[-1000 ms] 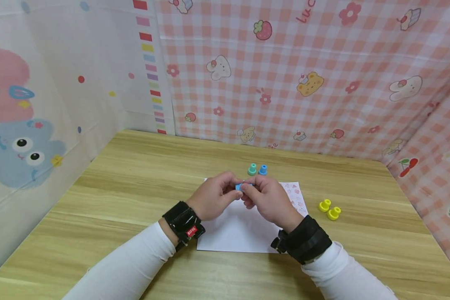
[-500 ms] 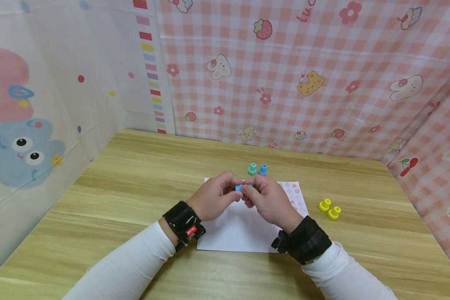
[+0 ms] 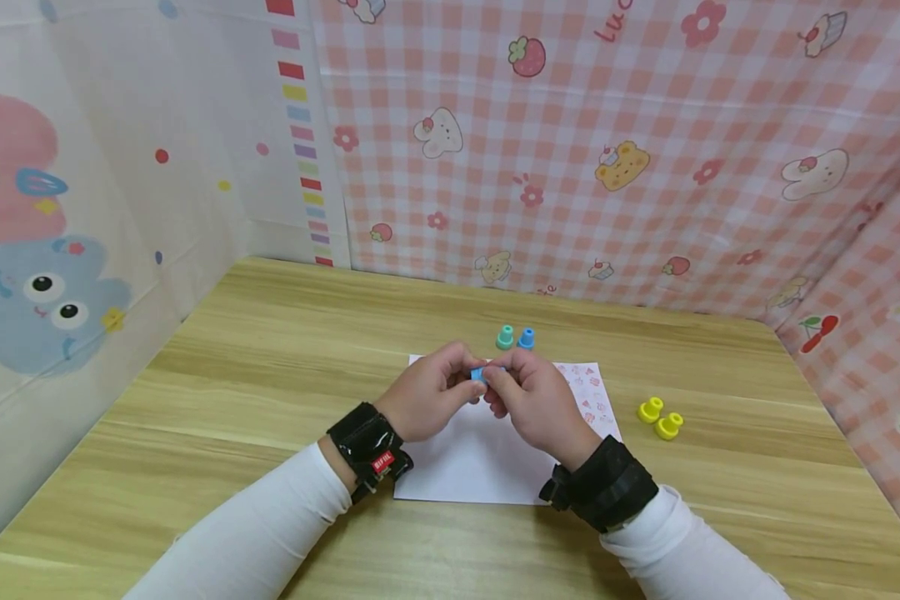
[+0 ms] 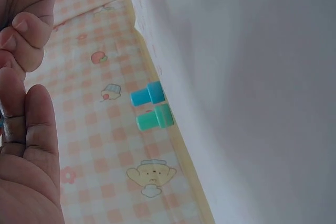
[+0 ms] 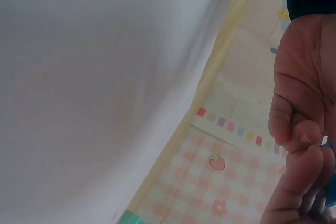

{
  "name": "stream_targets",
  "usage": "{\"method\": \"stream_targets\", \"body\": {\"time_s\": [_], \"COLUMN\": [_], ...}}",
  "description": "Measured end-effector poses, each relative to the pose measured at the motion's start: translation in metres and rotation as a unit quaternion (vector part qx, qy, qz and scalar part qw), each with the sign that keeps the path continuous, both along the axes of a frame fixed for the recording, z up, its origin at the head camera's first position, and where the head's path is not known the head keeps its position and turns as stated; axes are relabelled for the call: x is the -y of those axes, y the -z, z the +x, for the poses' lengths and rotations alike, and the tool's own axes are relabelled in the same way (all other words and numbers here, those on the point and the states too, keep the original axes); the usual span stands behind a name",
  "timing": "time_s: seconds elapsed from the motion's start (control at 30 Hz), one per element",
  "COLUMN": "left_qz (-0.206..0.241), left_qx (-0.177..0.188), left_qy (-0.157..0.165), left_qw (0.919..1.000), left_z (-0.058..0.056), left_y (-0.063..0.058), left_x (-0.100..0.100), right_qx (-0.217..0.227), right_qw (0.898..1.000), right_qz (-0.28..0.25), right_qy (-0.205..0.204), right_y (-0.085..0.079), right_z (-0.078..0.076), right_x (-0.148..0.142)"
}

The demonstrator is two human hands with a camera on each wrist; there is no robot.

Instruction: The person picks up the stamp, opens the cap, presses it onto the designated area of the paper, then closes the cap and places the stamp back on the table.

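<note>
Over the far part of a white sheet of paper, both hands meet at a small light blue stamp. My left hand pinches its left end between thumb and fingers. From the other side my right hand pinches it too, covering much of its right part. A bit of its blue body shows past the fingers in the right wrist view. Small red printed marks cover the sheet's right side.
Just beyond the paper, a green stamp and a blue stamp stand side by side. Two yellow stamps stand to the right on the wooden table. Patterned cloth hangs behind the table's far edge.
My right wrist has turned very slightly, its band shifting a little left. Both hands keep their pinch on the light blue stamp.
</note>
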State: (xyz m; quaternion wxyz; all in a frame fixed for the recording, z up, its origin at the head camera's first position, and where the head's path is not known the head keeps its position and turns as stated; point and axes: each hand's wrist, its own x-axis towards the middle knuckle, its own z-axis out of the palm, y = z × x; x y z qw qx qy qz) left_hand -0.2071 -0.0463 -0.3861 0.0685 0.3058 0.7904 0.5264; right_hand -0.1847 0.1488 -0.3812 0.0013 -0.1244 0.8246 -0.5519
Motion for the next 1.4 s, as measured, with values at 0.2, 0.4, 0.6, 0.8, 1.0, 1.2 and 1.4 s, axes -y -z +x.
{"method": "stream_targets", "body": {"time_s": [0.2, 0.4, 0.6, 0.8, 1.0, 1.2, 1.4], "left_qz": [0.010, 0.012, 0.014, 0.024, 0.025, 0.013, 0.043], "left_qx": [0.014, 0.014, 0.013, 0.030, 0.007, -0.040, -0.010], "left_qy": [0.002, 0.005, 0.004, -0.005, -0.012, -0.031, -0.033], "left_qw": [0.9998, 0.9998, 0.9998, 0.9992, 0.9996, 0.9986, 0.9985], "left_z": [0.001, 0.000, 0.001, 0.001, 0.001, 0.003, 0.006], "left_y": [-0.001, 0.000, 0.002, 0.001, 0.001, 0.002, 0.002], "left_x": [-0.001, -0.001, -0.001, -0.002, -0.003, -0.004, -0.005], "right_qx": [-0.024, -0.019, 0.000, -0.043, -0.020, 0.028, -0.004], "right_qw": [1.000, 1.000, 1.000, 0.999, 0.999, 0.996, 0.998], "right_qz": [0.014, 0.006, -0.015, -0.007, -0.039, -0.076, -0.050], "right_qy": [0.010, 0.015, 0.016, 0.023, 0.019, 0.028, 0.044], "right_y": [0.002, 0.002, 0.001, 0.002, 0.001, -0.004, -0.004], "right_z": [0.003, 0.003, 0.002, 0.006, 0.004, 0.004, 0.008], "right_x": [0.002, 0.003, 0.004, 0.006, 0.007, 0.009, 0.013]}}
